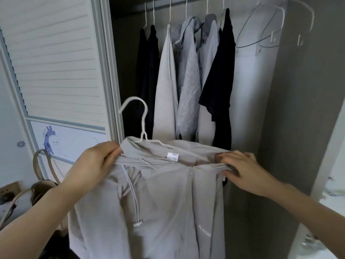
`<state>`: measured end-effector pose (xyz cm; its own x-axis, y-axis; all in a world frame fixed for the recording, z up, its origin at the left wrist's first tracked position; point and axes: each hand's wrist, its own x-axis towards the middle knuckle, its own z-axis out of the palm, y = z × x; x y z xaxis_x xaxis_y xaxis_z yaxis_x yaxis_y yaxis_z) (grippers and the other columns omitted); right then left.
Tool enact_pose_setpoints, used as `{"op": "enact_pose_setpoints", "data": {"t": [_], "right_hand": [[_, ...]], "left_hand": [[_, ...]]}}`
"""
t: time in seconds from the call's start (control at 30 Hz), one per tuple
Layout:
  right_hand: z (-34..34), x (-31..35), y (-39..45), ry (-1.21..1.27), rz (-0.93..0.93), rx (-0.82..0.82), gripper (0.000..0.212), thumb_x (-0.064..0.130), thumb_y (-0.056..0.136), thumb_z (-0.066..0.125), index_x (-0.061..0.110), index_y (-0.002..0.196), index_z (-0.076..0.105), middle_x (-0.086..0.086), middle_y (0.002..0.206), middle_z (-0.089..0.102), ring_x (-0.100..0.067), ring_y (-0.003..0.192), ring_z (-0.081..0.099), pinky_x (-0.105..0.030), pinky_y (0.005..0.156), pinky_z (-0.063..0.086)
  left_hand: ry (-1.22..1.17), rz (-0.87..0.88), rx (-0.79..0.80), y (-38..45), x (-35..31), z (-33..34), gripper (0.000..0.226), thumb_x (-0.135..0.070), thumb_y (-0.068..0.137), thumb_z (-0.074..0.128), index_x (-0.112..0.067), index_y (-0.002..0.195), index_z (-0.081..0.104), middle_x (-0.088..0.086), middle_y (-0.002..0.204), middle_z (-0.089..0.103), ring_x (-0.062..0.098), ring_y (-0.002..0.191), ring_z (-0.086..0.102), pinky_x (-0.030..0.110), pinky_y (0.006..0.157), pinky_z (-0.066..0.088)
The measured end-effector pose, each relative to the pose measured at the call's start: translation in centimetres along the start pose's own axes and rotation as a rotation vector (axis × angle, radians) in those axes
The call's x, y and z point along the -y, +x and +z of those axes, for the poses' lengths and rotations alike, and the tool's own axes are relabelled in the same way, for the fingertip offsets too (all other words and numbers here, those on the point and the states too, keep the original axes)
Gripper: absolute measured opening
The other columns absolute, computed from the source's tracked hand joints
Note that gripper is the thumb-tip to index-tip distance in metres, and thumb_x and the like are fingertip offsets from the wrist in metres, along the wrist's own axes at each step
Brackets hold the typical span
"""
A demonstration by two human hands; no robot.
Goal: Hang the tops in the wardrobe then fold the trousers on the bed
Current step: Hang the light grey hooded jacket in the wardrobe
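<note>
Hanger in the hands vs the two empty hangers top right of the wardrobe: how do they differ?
The white hanger sits inside the neck of the grey zip hoodie; the empty hangers carry nothing. The white hanger is off the rail, its hook free in the air and tilted; the empty hangers hang at the top of the wardrobe. The left hand and right hand grip the hoodie's shoulders; nobody touches the empty hangers. All are thin wire hangers.

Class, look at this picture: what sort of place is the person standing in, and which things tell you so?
Probably a bedroom, at an open wardrobe. Dark and grey tops hang on a rail beside empty wire hangers, and the white slatted sliding door carries a cartoon sticker, hinting at a child's room.
</note>
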<state>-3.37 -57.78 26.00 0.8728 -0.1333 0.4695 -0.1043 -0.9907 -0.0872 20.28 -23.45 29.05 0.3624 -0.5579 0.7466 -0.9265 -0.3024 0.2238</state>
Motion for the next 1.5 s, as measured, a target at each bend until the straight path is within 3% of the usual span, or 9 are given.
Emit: {"op": "enact_pose_setpoints", "data": {"t": [0.1,0.23,0.5,0.77,0.93,1.07,1.17,1.27,1.5], "right_hand": [[-0.3,0.0,-0.5,-0.04,-0.005,-0.005,0.016,0.027,0.091,0.056,0.035,0.104,0.057,0.031,0.11,0.046,0.005,0.112,0.041,-0.032,0.099,0.025],[-1.2,2.1,1.5,0.112,0.007,-0.12,0.015,0.015,0.094,0.054,0.021,0.107,0.058,0.011,0.131,0.05,-0.007,0.124,0.041,-0.029,0.102,0.031],[-1.0,8.0,5.0,0.062,-0.124,-0.309,0.021,0.001,0.087,0.058,0.019,0.096,0.064,-0.002,0.143,0.037,-0.018,0.128,0.026,-0.014,0.099,0.026],[0.1,12.8,3.9,0.128,-0.221,-0.266,0.022,0.013,0.087,0.056,0.025,0.102,0.066,-0.001,0.122,0.046,-0.022,0.113,0.042,-0.038,0.091,0.045],[-0.1,11.4,4.5,-0.184,0.142,-0.465,0.076,0.039,0.076,0.075,0.019,0.139,0.037,-0.012,0.134,0.044,-0.033,0.118,0.042,-0.048,0.092,0.04],[-1.1,6.7,4.4,0.052,0.522,-0.149,0.042,0.049,0.093,0.048,0.014,0.116,0.043,-0.012,0.111,0.059,-0.036,0.102,0.056,-0.05,0.088,0.045],[-1.1,6.0,4.5,0.098,0.328,-0.125,0.023,0.03,0.098,0.04,0.013,0.086,0.05,-0.006,0.082,0.058,-0.03,0.078,0.057,-0.047,0.07,0.049],[-0.9,7.7,5.0,0.184,0.157,-0.069,0.026,0.02,0.096,0.039,0.013,0.074,0.05,-0.004,0.076,0.059,-0.024,0.073,0.056,-0.041,0.067,0.046],[-1.4,7.3,4.5,0.606,0.264,-0.014,0.027,0.025,0.099,0.047,0.009,0.105,0.068,-0.004,0.101,0.07,-0.019,0.099,0.064,-0.039,0.091,0.048]], "left_hand": [[0.21,0.095,0.131,-0.8,-0.3,0.5,0.041,-0.039,0.095,0.035,-0.012,0.077,0.059,-0.001,0.072,0.056,0.027,0.068,0.058,0.036,0.06,0.049],[0.156,0.028,0.173,-0.5,-0.3,2.4,0.024,-0.024,0.1,0.05,-0.012,0.083,0.061,-0.005,0.078,0.053,0.029,0.076,0.061,0.038,0.065,0.047],[-0.006,0.075,0.22,0.4,-3.3,4.0,0.04,-0.045,0.096,0.038,-0.018,0.086,0.066,-0.014,0.08,0.057,0.008,0.074,0.056,0.03,0.069,0.047],[-0.142,-0.157,0.102,1.7,-3.5,4.7,0.019,-0.021,0.098,0.056,-0.017,0.087,0.071,-0.003,0.074,0.067,0.019,0.073,0.061,0.033,0.069,0.048],[-0.386,-0.224,-0.034,1.5,-3.0,3.4,0.022,-0.016,0.098,0.055,-0.016,0.081,0.069,0.013,0.075,0.064,0.013,0.066,0.051,0.025,0.063,0.04],[-0.457,-0.295,-0.095,1.7,-1.8,1.4,0.023,-0.014,0.098,0.056,-0.006,0.081,0.069,0.024,0.08,0.063,0.015,0.071,0.051,0.029,0.066,0.041],[-0.415,-0.271,-0.061,1.7,-1.9,1.3,0.022,-0.017,0.096,0.059,-0.009,0.081,0.071,0.021,0.078,0.065,0.015,0.069,0.052,0.03,0.065,0.042],[-0.414,-0.196,0.017,1.5,-3.4,2.1,0.026,-0.016,0.094,0.062,-0.029,0.072,0.07,-0.008,0.064,0.064,0.003,0.062,0.051,0.02,0.061,0.041],[-0.347,-0.229,0.065,1.7,-1.8,1.4,0.036,-0.024,0.093,0.064,-0.012,0.06,0.056,0.009,0.056,0.041,0.009,0.055,0.036,0.023,0.055,0.03]]}}
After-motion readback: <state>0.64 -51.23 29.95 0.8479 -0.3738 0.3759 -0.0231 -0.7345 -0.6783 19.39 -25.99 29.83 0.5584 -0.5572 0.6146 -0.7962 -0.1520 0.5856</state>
